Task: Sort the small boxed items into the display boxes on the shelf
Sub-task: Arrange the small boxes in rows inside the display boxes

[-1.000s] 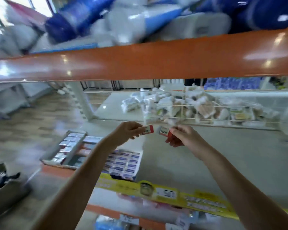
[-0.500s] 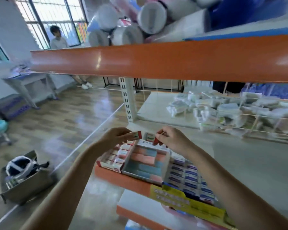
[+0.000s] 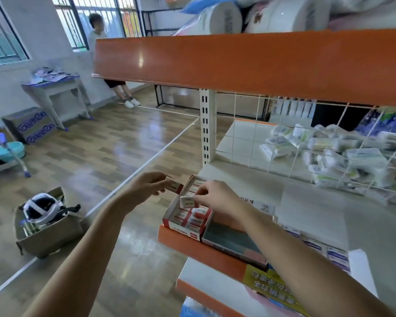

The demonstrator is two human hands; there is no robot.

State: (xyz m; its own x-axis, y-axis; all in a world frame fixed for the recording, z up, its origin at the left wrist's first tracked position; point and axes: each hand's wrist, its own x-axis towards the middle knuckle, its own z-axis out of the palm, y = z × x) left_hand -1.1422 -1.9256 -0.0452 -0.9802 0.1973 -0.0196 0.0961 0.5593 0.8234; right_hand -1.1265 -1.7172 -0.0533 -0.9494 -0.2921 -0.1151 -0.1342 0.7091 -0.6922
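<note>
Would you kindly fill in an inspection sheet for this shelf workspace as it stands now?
Surface: white shelf with orange front edge.
Job's things: red-and-white display box partly filled; grey-lined display box beside it looks empty; one small boxed item over the red-and-white box, another just left of it.
Clutter: wrapped packets behind wire grid.
Grippers: left hand and right hand each pinch an item.
Cables: nothing seen.
Surroundings: cardboard box on floor; seated person by window.

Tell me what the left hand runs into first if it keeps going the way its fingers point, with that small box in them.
Probably the left wall of the red-and-white display box. The left hand holds its small box just outside that wall, pointing right. Depth is unclear; it might pass over the rim towards the right hand.
</note>
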